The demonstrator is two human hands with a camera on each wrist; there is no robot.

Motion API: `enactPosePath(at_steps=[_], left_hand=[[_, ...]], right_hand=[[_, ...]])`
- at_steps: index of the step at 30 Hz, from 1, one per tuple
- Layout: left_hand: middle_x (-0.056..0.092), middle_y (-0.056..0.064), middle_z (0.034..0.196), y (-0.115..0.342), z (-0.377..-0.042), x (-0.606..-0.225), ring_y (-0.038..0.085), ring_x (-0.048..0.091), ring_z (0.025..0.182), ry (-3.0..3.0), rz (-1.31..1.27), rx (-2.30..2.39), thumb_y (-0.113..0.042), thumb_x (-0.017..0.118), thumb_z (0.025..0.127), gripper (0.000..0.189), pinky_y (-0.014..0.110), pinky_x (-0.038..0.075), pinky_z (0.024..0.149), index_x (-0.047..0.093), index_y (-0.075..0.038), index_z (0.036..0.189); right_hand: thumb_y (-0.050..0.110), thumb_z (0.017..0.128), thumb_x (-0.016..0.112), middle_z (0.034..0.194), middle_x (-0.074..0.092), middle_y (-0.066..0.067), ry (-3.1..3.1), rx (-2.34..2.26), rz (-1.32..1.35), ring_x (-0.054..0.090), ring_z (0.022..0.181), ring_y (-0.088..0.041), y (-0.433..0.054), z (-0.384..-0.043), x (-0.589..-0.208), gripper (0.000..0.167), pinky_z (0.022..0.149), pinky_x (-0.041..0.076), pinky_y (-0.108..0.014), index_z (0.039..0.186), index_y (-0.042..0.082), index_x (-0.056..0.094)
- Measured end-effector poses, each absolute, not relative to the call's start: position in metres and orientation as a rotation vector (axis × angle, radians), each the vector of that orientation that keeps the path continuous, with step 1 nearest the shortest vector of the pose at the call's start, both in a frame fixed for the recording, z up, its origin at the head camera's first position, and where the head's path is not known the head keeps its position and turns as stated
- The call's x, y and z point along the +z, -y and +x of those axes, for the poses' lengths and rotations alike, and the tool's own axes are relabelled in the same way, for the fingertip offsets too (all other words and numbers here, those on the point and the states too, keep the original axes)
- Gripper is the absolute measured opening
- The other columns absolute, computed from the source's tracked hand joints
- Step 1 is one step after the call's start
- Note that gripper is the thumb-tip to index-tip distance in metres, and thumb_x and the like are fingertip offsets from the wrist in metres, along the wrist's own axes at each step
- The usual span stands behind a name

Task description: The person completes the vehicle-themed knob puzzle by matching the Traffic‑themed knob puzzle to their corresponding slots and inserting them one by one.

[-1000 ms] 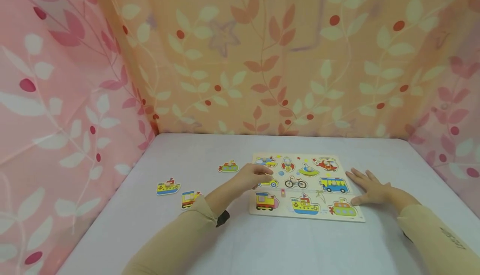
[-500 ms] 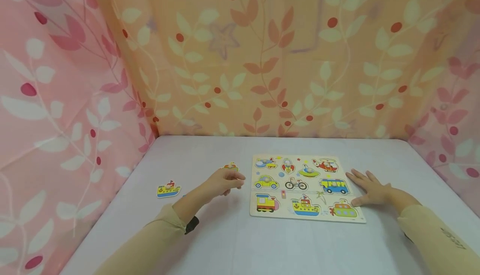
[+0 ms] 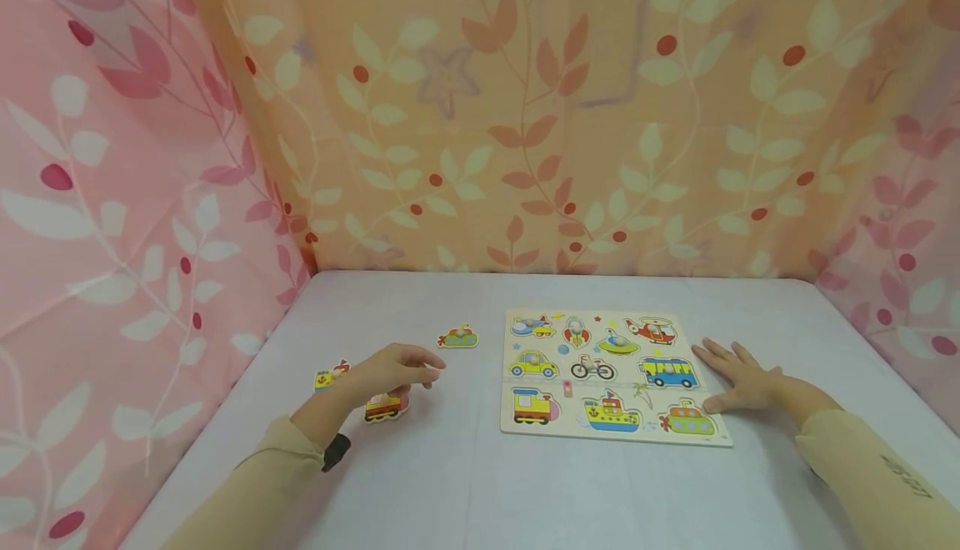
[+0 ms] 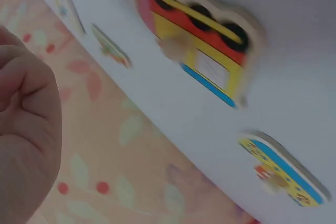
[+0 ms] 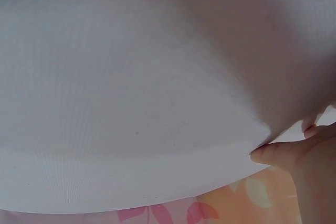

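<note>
My left hand (image 3: 393,371) hovers over the left of the table with loosely bent fingers, nothing in its grasp. Just below it lies a train puzzle piece (image 3: 384,408), whose knob shows in the left wrist view. A ship puzzle piece (image 3: 324,380) is partly hidden behind the wrist; in the left wrist view the ship piece (image 4: 286,174) shows more fully. Farther back rests a green submarine puzzle piece (image 3: 459,337). My right hand (image 3: 746,383) lies spread at the right edge of the wooden puzzle board (image 3: 572,412), thumb and fingertips right at that edge.
On the board are vehicle pictures, among them a car (image 3: 533,363), a bus (image 3: 668,372) and a helicopter (image 3: 651,330), several with knobs. A white cloth covers the table (image 3: 480,492). Flowered curtains (image 3: 525,117) stand around its back and sides.
My left hand has moved from over the board's car to the left, past the submarine, to above the train piece. The car on the board is now uncovered. My right hand stays put.
</note>
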State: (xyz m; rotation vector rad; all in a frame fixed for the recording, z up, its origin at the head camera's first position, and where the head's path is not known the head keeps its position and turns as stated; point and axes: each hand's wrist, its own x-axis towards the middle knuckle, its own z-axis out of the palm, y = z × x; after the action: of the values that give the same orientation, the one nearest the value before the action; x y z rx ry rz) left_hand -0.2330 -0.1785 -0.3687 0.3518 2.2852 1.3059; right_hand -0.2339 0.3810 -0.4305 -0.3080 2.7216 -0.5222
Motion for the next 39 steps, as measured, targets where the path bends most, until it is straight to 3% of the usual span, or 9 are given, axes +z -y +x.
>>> enactPosePath(at_steps=[6,12,18,23,39], left_hand=[[0.061,0.013,0.086,0.207,-0.240,-0.376,0.013,0.036,0.050,-2.270,0.313,1.282,-0.018,0.069,0.091,0.041,0.022,0.032,0.048,0.059,0.002,0.125],[0.051,0.004,0.074,0.228,-0.243,-0.385,0.013,0.035,0.050,-2.282,0.321,1.183,-0.018,0.069,0.091,0.039,0.023,0.032,0.049,0.061,-0.003,0.126],[0.054,0.003,0.077,0.244,-0.244,-0.391,0.014,0.034,0.051,-2.277,0.288,1.099,-0.015,0.070,0.089,0.033,0.023,0.031,0.049,0.066,-0.007,0.120],[0.052,0.001,0.072,0.250,-0.244,-0.391,0.014,0.034,0.051,-2.283,0.265,1.040,-0.016,0.072,0.088,0.024,0.023,0.029,0.049,0.069,-0.011,0.111],[0.051,-0.001,0.067,0.246,-0.248,-0.404,0.012,0.035,0.052,-2.338,0.179,0.971,-0.012,0.075,0.084,0.019,0.023,0.027,0.049,0.070,-0.010,0.103]], right_hand=[[0.056,0.076,0.073,0.154,0.003,-0.030,-2.712,-0.533,-0.306,-0.010,0.132,-0.062,-0.381,-0.233,-0.430,0.107,0.080,-0.007,-0.086,0.149,0.001,0.019],[0.056,0.076,0.073,0.154,0.003,-0.029,-2.719,-0.511,-0.299,-0.010,0.132,-0.062,-0.382,-0.234,-0.432,0.107,0.081,-0.006,-0.086,0.150,0.001,0.019],[0.057,0.077,0.072,0.155,0.003,-0.029,-2.728,-0.489,-0.302,-0.008,0.132,-0.063,-0.383,-0.233,-0.433,0.106,0.081,-0.005,-0.086,0.150,0.002,0.018],[0.056,0.077,0.073,0.155,0.002,-0.029,-2.726,-0.505,-0.302,-0.009,0.132,-0.062,-0.382,-0.234,-0.432,0.106,0.081,-0.006,-0.086,0.150,0.001,0.018],[0.053,0.077,0.074,0.154,0.004,-0.029,-2.730,-0.553,-0.332,-0.008,0.132,-0.063,-0.382,-0.232,-0.431,0.104,0.080,-0.006,-0.086,0.150,0.002,0.019]])
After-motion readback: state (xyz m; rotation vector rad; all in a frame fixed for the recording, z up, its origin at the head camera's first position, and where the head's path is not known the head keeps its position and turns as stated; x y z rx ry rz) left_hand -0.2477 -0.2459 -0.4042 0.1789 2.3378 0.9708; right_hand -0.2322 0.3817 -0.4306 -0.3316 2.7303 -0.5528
